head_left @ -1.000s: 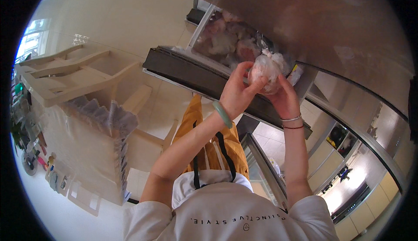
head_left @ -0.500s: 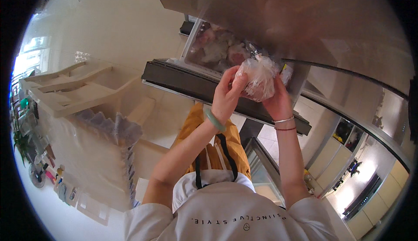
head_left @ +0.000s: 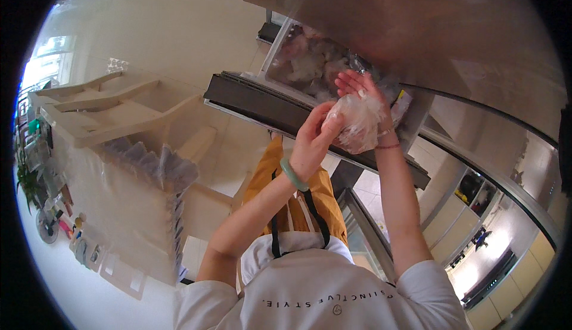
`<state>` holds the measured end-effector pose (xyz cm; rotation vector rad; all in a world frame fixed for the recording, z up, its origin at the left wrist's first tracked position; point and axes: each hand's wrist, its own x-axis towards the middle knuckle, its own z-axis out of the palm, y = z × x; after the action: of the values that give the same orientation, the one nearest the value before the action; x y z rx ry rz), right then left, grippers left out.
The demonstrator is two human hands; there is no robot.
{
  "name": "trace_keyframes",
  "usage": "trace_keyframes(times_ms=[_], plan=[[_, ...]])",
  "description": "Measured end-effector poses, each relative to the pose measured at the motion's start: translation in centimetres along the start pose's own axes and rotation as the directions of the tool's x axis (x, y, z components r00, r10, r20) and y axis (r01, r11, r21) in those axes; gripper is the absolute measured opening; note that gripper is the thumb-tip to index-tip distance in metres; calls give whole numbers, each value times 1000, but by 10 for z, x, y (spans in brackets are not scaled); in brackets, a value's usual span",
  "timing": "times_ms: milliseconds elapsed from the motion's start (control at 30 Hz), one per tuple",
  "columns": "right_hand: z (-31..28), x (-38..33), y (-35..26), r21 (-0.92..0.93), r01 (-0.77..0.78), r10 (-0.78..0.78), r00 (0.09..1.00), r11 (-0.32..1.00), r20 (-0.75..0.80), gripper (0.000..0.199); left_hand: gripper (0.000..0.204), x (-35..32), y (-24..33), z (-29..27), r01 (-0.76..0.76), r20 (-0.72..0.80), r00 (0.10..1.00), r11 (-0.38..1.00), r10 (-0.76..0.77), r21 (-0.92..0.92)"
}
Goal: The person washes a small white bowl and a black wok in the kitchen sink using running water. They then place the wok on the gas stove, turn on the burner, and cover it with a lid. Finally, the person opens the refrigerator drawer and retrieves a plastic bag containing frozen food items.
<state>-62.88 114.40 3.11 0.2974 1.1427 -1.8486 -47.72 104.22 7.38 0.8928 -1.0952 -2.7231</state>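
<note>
My left hand (head_left: 314, 139), with a green bangle at its wrist, grips a knotted clear plastic bag (head_left: 357, 126) by its left side. Something pale pink, like frozen meat, shows through the plastic. My right hand (head_left: 364, 86) is on the far right side of the bag, its fingers stretched out and apart toward the drawer. The bag partly covers its palm. Just beyond both hands is a pulled-out freezer drawer (head_left: 275, 51), where several pinkish bagged lumps (head_left: 310, 62) lie.
The drawer's dark front edge (head_left: 256, 105) runs across below my hands. A large brown glossy door panel (head_left: 381, 17) hangs over the drawer's far side. To the left stands a pale wooden chair-like frame (head_left: 101, 130), with a plastic-covered surface (head_left: 119, 199) beside it.
My right hand has loosened from the bag and reached farther forward, its fingers now spread. My left hand keeps hold of the bag. The view has shifted slightly.
</note>
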Motion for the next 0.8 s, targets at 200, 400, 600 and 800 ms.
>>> trace_keyframes(times_ms=[200,400,600,800], plan=[[5,-89,17,442,78,-75,997,894,-23,57,35,-13,4,5,88,-23,996,995,-89,-43],[6,-135,42,534,101,-49,993,840,-112,53,38,-29,-1,2,202,18,979,979,-202,-1],[-25,-163,78,547,57,33,988,835,-154,46,42,-50,-4,0,321,86,940,942,-329,99],[-33,-184,94,661,24,92,986,750,-140,43,43,-68,-27,-11,355,128,922,931,-364,89]])
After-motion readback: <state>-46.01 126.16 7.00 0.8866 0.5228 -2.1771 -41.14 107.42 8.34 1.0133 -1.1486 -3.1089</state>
